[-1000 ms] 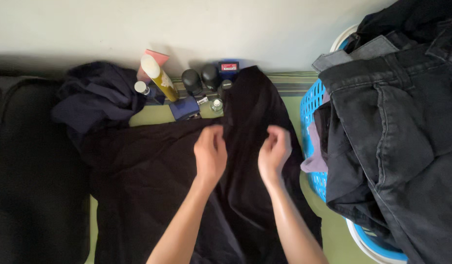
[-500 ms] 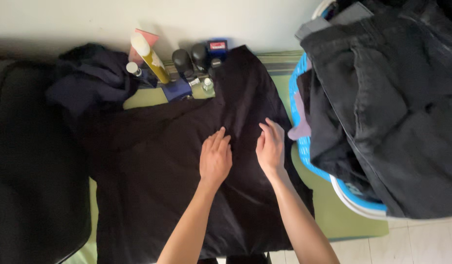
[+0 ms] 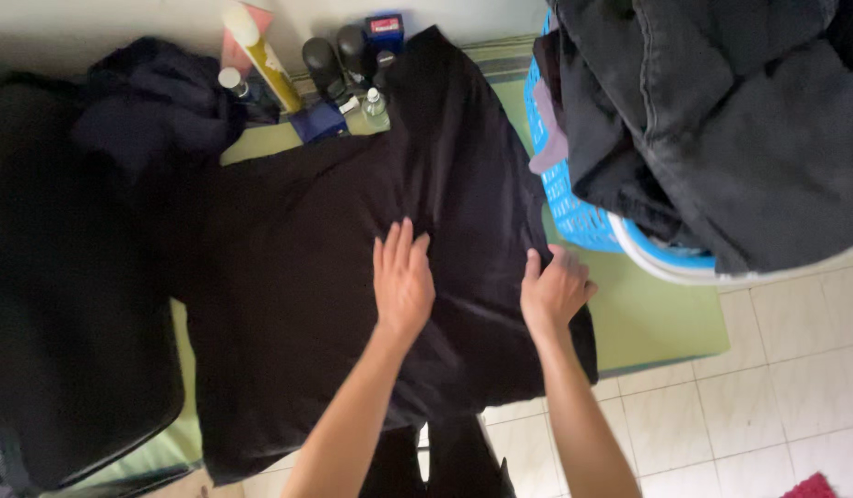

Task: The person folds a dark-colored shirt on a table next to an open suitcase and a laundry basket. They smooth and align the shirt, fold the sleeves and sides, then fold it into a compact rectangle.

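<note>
Both hands flat on a black garment (image 3: 297, 277) spread over the green mat (image 3: 657, 318).

Left hand (image 3: 403, 277) pressed palm-down at the cloth's middle, fingers straight and together, gripping nothing. Right hand (image 3: 554, 290) at the garment's right edge near the mat's front corner, fingers curled, seemingly pinching the hem, though blurred. Blue laundry basket (image 3: 574, 207) heaped with dark jeans (image 3: 721, 120) at the mat's right edge; bottles (image 3: 339, 55) along the far edge.
</note>
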